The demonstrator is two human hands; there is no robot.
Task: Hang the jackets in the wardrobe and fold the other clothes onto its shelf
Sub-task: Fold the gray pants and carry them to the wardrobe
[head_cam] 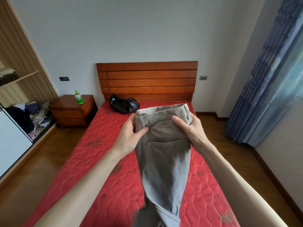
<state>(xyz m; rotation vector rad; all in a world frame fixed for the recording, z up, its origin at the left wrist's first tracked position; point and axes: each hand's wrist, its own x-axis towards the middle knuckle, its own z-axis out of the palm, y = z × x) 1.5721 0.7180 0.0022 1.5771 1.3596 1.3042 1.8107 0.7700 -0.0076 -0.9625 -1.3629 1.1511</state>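
Both hands pinch the waistband of long beige cotton trousers: left hand at left corner, right hand at right. Legs hang toward the person over red quilted bed; wardrobe shelf is far left, nearer left arm.

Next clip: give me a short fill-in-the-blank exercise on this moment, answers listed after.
1. Both hands, left and right, grip the grey trousers at the ____.
2. The trousers hang over a bed with a ____ quilted mattress.
3. A black leather bag lies near the wooden ____.
4. A green plastic bottle stands on the wooden ____.

Answers: waistband; red; headboard; nightstand
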